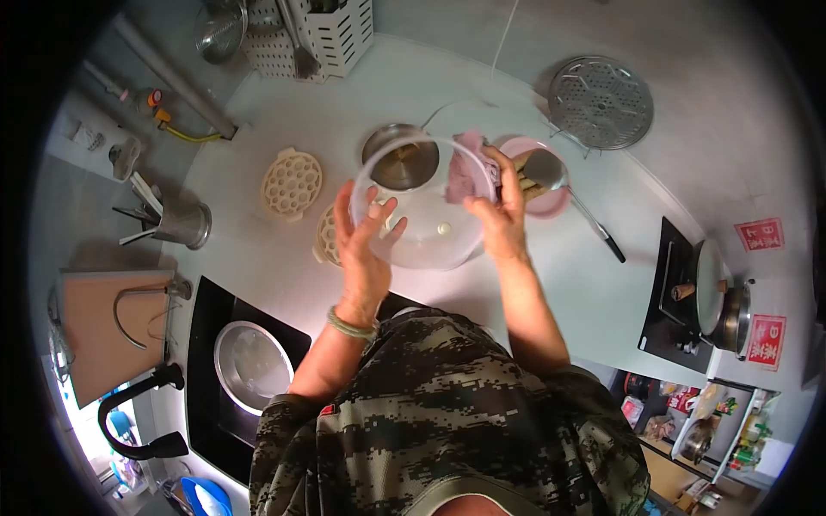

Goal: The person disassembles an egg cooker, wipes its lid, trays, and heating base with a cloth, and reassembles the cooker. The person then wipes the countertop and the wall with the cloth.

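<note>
A clear round bowl (430, 245) is held up in front of the body, above the counter. My left hand (367, 249) supports its left side, fingers spread, some showing through the clear wall. My right hand (502, 211) grips the right rim together with a crumpled pink cloth (469, 172). A small pale round piece (444, 229) shows through the bowl; whether it lies inside or beneath, I cannot tell. Behind the bowl stands a metal bowl (401, 156). To the right, a pink plate (549, 205) bears yellowish food and a ladle (545, 168).
Two cream perforated moulds (292, 184) lie left of the clear bowl, one partly behind my left hand. A sink (206, 378) holding a metal basin (253, 368) is at lower left. A steamer rack (601, 102) leans at back right; a stove (662, 297) stands right.
</note>
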Motion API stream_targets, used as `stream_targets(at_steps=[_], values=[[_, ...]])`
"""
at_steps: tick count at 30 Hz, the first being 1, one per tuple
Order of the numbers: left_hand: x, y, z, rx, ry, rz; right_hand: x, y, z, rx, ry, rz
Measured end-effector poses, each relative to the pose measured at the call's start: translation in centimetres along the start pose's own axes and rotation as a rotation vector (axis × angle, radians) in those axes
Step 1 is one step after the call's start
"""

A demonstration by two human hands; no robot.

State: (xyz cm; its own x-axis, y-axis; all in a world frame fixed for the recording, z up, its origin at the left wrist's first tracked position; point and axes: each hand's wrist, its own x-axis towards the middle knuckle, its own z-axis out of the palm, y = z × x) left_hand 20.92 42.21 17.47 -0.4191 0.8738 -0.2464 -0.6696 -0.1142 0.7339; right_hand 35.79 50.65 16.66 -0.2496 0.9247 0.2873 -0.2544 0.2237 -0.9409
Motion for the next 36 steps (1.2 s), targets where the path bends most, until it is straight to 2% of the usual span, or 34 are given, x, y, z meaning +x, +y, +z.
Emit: stream_targets(at_steps=[1, 2, 3, 5, 7, 9, 11, 13, 15, 18, 19, 21, 22, 23, 25, 26, 29, 30, 33, 34, 36], values=[[0.2, 0.2, -0.7, 0.066, -0.006, -0.028, 0.2, -0.4, -1.3, -0.096, -0.117, 0.044], [0.6, 0.3, -1.1, 0.13, -0.017, -0.052, 0.2, -0.3, -1.3, -0.156, -0.151, 0.003], [0.9, 0.1, -1.4, 0.192, -0.03, -0.076, -0.1, -0.4, -0.6, -0.067, -0.067, 0.022], [0.9, -0.9, -1.9, -0.004, 0.054, -0.013, -1.6, -0.5, 2.1, 0.115, 0.107, 0.065], [1.2, -1.7, -2.5, -0.109, 0.105, 0.062, -2.1, -0.3, 3.4, 0.12, 0.174, 0.041], [0.6, -2.1, -3.0, -0.15, 0.168, 0.052, -2.6, -0.5, 3.8, 0.135, 0.148, 0.133], [0.6, -2.9, -3.8, -0.224, 0.226, 0.074, -3.3, 1.4, 4.6, 0.069, 0.166, 0.043], [1.2, -2.6, -4.4, -0.28, 0.245, 0.114, -5.4, 2.8, 6.8, 0.222, 0.167, 0.129], [1.9, -2.2, -4.3, -0.319, 0.297, 0.159, -6.4, 3.1, 8.1, 0.236, 0.085, 0.066], [2.5, -0.2, -3.2, -0.325, 0.467, 0.171, -7.7, 3.8, 8.8, 0.234, -0.093, 0.227], [3.0, 0.0, -4.2, -0.337, 0.425, 0.165, -8.3, 4.2, 8.2, -0.065, -0.21, 0.15], [4.2, 1.0, -7.3, -0.356, 0.351, 0.173, -9.0, 4.6, 7.8, 0.171, -0.204, 0.324], [4.0, 2.0, -7.9, -0.266, 0.372, 0.159, -8.5, 4.2, 7.2, 0.278, -0.118, 0.414], [3.8, 2.4, -9.2, -0.22, 0.401, 0.146, -7.7, 3.5, 6.3, 0.208, 0.013, 0.426], [3.7, 2.4, -12.2, -0.136, 0.448, 0.114, -6.5, 3.6, 3.0, 0.325, 0.104, 0.515], [3.3, 2.2, -13.6, -0.085, 0.481, 0.101, -6.1, 4.1, 2.4, 0.294, 0.23, 0.449], [2.4, 0.9, -15.9, 0.053, 0.502, 0.049, -4.9, 3.8, 0.7, 0.241, 0.279, 0.36], [2.4, 0.1, -17.0, 0.053, 0.499, 0.037, -4.4, 2.3, 1.0, 0.226, 0.286, 0.401], [2.6, -1.3, -19.3, 0.002, 0.485, 0.049, -4.1, 3.4, 1.6, 0.08, 0.183, 0.36], [2.4, -1.2, -20.1, -0.047, 0.445, 0.062, -4.1, 3.1, 2.0, 0.07, 0.134, 0.403], [1.8, -0.4, -20.4, -0.018, 0.617, 0.054, -3.9, 3.1, 3.0, 0.047, 0.086, 0.353]])
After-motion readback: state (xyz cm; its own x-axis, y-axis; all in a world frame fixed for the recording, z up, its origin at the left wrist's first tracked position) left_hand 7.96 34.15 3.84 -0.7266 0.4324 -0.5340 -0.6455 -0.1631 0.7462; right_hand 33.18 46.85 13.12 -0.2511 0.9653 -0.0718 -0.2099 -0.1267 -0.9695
